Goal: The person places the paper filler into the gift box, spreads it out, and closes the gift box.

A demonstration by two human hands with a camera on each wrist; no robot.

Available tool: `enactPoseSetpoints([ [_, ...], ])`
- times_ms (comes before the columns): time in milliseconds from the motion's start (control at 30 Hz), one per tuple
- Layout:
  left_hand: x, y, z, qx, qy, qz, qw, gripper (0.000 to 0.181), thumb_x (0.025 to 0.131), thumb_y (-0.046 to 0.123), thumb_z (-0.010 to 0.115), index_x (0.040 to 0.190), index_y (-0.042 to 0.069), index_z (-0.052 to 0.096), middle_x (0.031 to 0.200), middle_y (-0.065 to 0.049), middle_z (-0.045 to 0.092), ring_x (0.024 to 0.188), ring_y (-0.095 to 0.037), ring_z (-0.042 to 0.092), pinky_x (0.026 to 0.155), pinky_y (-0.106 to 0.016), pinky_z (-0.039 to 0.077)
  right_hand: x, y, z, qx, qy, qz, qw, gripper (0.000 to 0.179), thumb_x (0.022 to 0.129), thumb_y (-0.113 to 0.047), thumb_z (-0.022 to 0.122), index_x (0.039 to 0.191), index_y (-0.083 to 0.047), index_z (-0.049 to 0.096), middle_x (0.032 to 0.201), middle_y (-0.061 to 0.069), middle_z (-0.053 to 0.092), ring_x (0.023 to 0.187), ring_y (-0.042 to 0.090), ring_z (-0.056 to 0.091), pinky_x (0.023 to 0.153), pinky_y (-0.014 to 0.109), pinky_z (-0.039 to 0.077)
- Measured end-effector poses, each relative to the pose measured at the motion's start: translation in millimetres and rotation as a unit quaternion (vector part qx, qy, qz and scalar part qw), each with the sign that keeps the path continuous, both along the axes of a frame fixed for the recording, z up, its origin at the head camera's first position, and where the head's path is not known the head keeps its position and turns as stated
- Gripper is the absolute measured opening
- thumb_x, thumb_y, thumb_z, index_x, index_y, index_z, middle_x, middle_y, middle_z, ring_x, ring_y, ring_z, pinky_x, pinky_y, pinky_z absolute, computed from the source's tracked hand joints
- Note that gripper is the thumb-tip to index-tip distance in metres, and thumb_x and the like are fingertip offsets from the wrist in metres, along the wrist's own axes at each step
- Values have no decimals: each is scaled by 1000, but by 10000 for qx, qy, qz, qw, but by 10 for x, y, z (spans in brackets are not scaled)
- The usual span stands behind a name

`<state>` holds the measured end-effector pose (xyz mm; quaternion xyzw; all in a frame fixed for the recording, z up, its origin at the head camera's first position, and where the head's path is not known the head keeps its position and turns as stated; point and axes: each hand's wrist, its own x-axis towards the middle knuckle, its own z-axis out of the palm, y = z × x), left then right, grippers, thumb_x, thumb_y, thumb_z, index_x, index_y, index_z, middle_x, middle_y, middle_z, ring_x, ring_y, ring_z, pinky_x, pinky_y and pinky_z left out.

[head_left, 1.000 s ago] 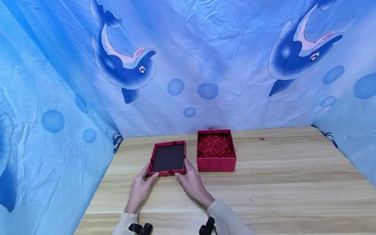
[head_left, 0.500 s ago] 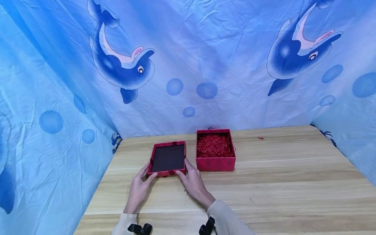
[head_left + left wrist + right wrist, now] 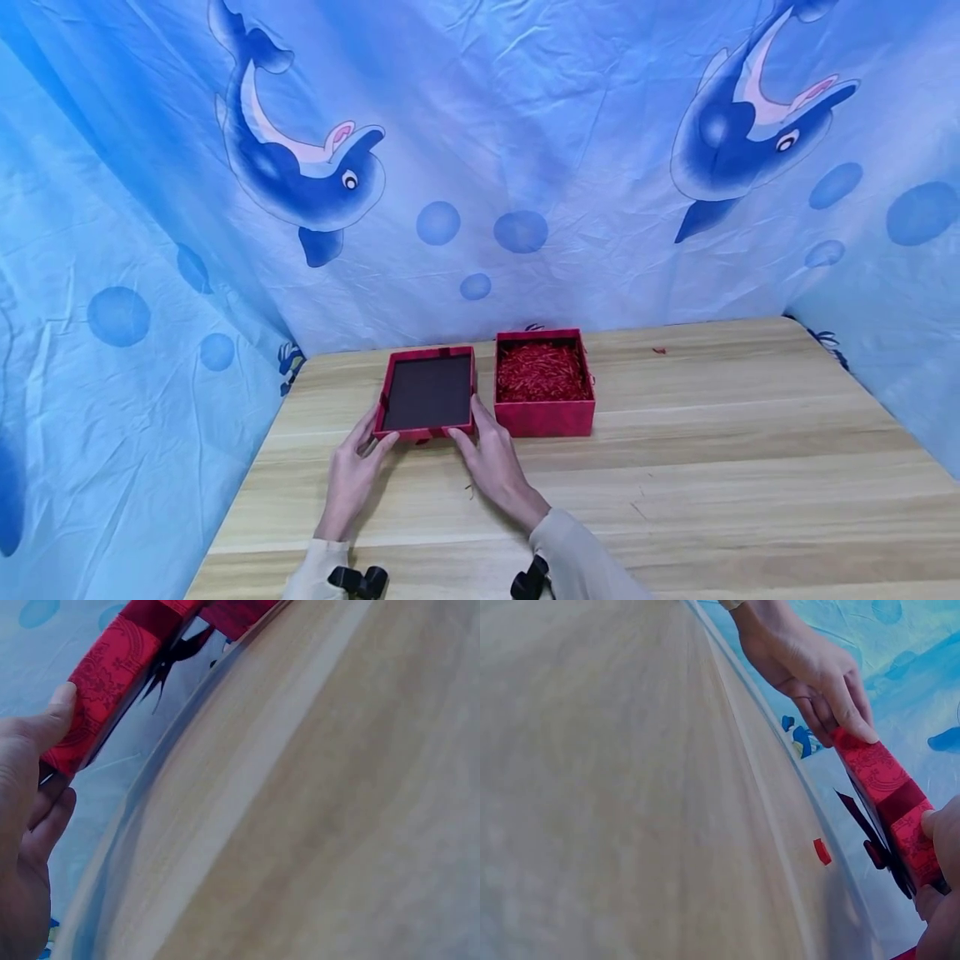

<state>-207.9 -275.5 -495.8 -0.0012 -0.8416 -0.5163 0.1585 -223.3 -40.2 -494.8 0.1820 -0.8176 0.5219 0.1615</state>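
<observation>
The left hand (image 3: 351, 482) and right hand (image 3: 495, 465) grip the red lid (image 3: 429, 392), seemingly raised off the table (image 3: 735, 450). A shred-filled box (image 3: 544, 419) stands beside it.

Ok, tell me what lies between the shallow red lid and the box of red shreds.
The head view shows a narrow strip of wooden table between lid and box, with fingers of the right hand at its near end.
</observation>
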Motion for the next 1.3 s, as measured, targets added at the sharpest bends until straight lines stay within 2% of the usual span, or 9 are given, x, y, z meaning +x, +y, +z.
enactPoseSetpoints([
  [200, -17, 4, 61, 174, 163, -156, 9996, 66, 97, 22, 75, 156, 8, 47, 153, -13, 50, 137, -32, 51, 97, -14, 45, 31, 1, 74, -25, -128, 11, 9999, 67, 104, -24, 66, 153, 11, 38, 156, 28, 41, 144, 39, 41, 111, 48, 42],
  [367, -22, 9, 118, -97, 243, -140, 9996, 64, 99, 25, 73, 155, 9, 48, 151, -10, 52, 137, -30, 52, 102, -20, 44, 58, 6, 131, -21, -102, -39, 9999, 67, 105, -26, 65, 154, 10, 37, 157, 27, 40, 144, 37, 40, 112, 47, 40],
  [533, -19, 19, 156, -410, 379, -37, 9984, 62, 98, 25, 74, 154, 9, 51, 143, -10, 58, 135, -31, 54, 107, -34, 44, 83, 29, 176, -5, 3, -116, 9999, 68, 105, -25, 65, 155, 10, 37, 158, 27, 39, 144, 37, 40, 112, 47, 40],
  [733, -13, 33, 208, -477, 514, 25, 9975, 62, 97, 23, 76, 153, 10, 53, 142, -9, 60, 137, -28, 52, 108, -43, 43, 118, 52, 237, 5, 149, -106, 9998, 66, 105, -23, 65, 154, 11, 37, 157, 28, 39, 144, 35, 40, 112, 46, 40],
  [833, -13, 41, 231, -474, 584, 84, 9971, 62, 96, 23, 77, 152, 11, 54, 140, -9, 61, 136, -26, 53, 109, -39, 43, 139, 59, 274, -1, 168, -92, 9998, 66, 105, -22, 65, 154, 11, 36, 157, 28, 39, 144, 35, 40, 112, 46, 40],
  [1000, -7, 65, 273, -435, 673, 68, 9968, 60, 96, 21, 77, 152, 11, 54, 141, -7, 60, 134, -26, 54, 106, -23, 43, 165, 76, 335, 49, 151, -140, 9998, 66, 106, -23, 64, 154, 11, 36, 157, 29, 39, 143, 36, 40, 110, 48, 41],
  [1067, -7, 76, 295, -395, 687, 39, 9968, 60, 97, 22, 76, 152, 11, 54, 141, -7, 60, 134, -27, 55, 105, -23, 43, 178, 85, 365, 46, 143, -183, 9997, 65, 105, -23, 64, 154, 11, 36, 157, 29, 39, 143, 37, 41, 109, 48, 42],
  [1300, -14, 123, 389, -358, 740, -2, 9966, 61, 96, 22, 77, 151, 12, 55, 138, -9, 62, 132, -29, 57, 107, -45, 44, 214, 129, 463, -17, 216, -292, 9993, 64, 105, -20, 65, 153, 11, 38, 156, 29, 40, 142, 37, 41, 108, 48, 43],
])
